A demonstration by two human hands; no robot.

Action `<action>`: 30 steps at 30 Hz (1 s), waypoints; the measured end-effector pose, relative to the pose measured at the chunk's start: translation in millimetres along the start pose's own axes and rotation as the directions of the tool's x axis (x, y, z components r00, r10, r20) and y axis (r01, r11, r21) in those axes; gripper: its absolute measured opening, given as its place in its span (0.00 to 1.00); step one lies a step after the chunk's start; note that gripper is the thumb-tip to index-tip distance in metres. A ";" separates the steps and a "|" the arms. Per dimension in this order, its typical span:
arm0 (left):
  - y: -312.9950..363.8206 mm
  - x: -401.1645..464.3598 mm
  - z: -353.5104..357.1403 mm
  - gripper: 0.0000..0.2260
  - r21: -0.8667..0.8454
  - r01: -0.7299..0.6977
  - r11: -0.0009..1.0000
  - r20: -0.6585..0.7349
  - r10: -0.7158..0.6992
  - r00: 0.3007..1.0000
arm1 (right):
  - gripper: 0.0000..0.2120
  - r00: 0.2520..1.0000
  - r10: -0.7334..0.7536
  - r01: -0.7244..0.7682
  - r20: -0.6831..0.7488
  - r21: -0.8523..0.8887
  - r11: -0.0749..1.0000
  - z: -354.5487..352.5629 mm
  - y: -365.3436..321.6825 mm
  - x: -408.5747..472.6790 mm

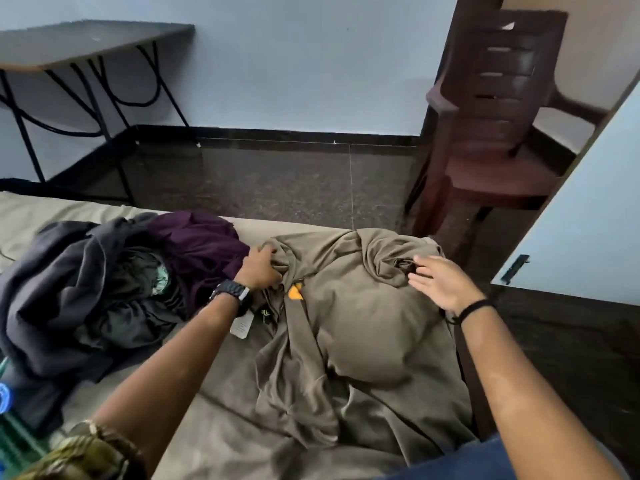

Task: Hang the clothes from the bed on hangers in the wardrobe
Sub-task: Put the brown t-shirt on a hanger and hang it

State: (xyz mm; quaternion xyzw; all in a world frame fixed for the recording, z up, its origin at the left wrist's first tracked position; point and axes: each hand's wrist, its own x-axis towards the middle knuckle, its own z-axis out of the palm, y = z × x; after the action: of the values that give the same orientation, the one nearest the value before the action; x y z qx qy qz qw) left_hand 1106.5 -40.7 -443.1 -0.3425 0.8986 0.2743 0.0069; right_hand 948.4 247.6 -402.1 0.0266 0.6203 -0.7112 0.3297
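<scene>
Both forearms are bare. The left wrist carries a black link-band wristwatch [231,291] with a pale side piece; the right wrist wears a thin black cord bracelet [471,309]. A dark blue garment edge [485,459] shows at the bottom.

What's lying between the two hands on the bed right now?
In the head view, only the olive-brown garment spans between the left hand, gripping its collar area, and the open right hand.

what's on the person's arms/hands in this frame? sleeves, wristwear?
Both forearms are bare, no gloves or rings visible. The left hand has a black link-band watch at its wrist. The right hand has a thin black band at its wrist. A patterned olive sleeve shows at the lower left.
</scene>
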 end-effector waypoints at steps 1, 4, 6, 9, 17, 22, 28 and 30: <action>-1.4 -0.8 3.7 0.32 0.110 0.016 0.994 0.015 -0.018 1.000 | 0.20 0.999 -0.033 0.033 -0.004 -0.060 0.998 2.6 10.1 -1.0; -10.8 -3.7 8.7 0.28 0.229 -0.020 0.973 -0.065 0.036 0.997 | 0.13 0.984 -0.168 0.179 0.062 -0.347 0.921 28.9 41.4 -11.3; -19.9 -5.8 10.0 0.19 0.242 -0.025 0.970 -0.178 0.070 0.982 | 0.09 0.964 -0.195 0.263 0.182 -0.530 0.806 55.7 65.3 -18.7; -26.8 -5.3 6.9 0.20 0.201 0.008 0.980 -0.159 0.024 0.987 | 0.07 0.919 -0.118 0.354 0.377 -0.654 0.668 95.7 100.0 -23.9; -4.4 6.1 -12.6 0.15 -0.268 -0.006 0.963 -0.006 0.004 1.000 | 0.08 0.886 -0.153 0.428 0.437 -0.649 0.629 116.0 136.7 -31.4; 30.0 -13.0 -15.9 0.10 -0.810 0.195 0.553 0.356 0.199 0.913 | 0.26 0.910 -0.273 0.406 0.312 -0.535 0.741 108.5 113.9 -28.0; 69.8 -24.7 -16.7 0.07 -0.899 0.205 0.386 0.348 0.349 0.870 | 0.19 0.946 -0.259 0.290 0.194 -0.154 0.945 115.3 95.8 -25.2; 73.5 -24.0 -14.2 0.07 -0.939 0.132 0.317 0.222 0.265 0.938 | 0.12 0.970 -0.213 0.222 0.114 -0.074 0.972 108.9 87.6 -23.3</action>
State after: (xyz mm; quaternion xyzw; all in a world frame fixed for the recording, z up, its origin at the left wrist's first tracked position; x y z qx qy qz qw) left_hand 1081.8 12.1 -390.4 -0.1912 0.5661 0.8001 -0.0524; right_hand 1051.0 158.6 -442.5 -0.0934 0.6313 -0.7160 0.2830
